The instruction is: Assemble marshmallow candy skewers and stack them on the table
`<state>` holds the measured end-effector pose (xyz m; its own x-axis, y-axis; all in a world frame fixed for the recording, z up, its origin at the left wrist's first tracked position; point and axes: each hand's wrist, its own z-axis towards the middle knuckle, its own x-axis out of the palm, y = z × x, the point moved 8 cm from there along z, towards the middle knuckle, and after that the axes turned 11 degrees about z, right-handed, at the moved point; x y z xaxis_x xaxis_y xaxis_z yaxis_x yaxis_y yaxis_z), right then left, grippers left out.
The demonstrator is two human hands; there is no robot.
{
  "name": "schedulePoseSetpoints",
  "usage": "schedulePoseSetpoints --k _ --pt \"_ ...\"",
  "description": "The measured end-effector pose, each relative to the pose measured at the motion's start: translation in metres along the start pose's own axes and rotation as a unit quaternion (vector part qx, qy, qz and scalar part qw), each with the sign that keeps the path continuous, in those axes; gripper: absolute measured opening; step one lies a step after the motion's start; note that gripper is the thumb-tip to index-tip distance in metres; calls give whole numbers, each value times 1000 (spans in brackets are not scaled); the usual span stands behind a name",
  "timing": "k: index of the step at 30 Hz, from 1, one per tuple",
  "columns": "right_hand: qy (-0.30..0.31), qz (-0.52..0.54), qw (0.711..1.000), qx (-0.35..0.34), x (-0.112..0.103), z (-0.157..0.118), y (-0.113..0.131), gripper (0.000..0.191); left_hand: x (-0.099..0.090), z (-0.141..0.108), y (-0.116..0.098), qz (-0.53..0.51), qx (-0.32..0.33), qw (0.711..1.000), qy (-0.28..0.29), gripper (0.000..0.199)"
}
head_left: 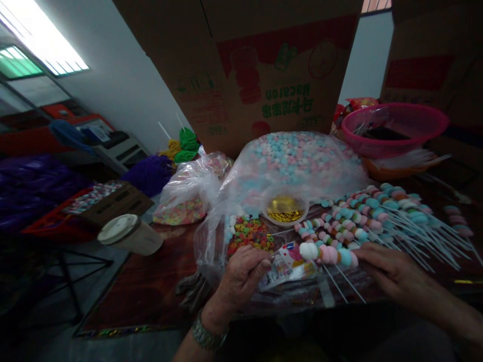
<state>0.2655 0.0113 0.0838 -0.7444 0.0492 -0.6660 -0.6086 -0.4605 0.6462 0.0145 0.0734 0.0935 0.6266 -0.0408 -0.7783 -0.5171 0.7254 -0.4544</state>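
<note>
My right hand (388, 266) is closed at the right end of a marshmallow skewer (330, 255), strung with white, pink and blue pieces and orange-brown rings between some of them. It lies level, its white tip pointing left. My left hand (243, 271), with a watch on the wrist, pinches the left edge of a small printed clear plastic bag (289, 266). The bag lies below and left of the skewer's tip. Two white sticks (343, 284) stick out under the skewer. More finished marshmallow skewers (377, 216) are piled behind my right hand.
A big bag of marshmallows (298, 156) stands behind, near a bowl of gold ties (285, 208) and colourful candy rings (251, 234). A lidded cup (130, 234) is at left. A pink basket (394, 130) sits back right, and a cardboard box (279, 65) rises behind.
</note>
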Motion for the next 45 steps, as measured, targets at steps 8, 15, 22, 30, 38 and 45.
schedulePoseSetpoints --k 8,15,22,30,38,45 --pt "-75 -134 983 -103 -23 -2 18 31 0 1 -4 12 10 1000 14 31" --pt "-67 -226 963 -127 -15 -7 28 45 2 5 -5 10 1 999 41 31" --pt "-55 -248 956 -147 -19 -6 37 47 7 7 -7 66 24 996 46 29" --pt "-78 -245 961 -106 -23 -8 30 50 10 2 0 49 -3 998 42 27" --pt "-90 -258 958 -84 -2 -19 25 40 6 0 4 6 -44 999 20 34" --pt "-58 -256 962 -77 0 -27 18 39 2 -3 2 -5 -19 1000 0 28"
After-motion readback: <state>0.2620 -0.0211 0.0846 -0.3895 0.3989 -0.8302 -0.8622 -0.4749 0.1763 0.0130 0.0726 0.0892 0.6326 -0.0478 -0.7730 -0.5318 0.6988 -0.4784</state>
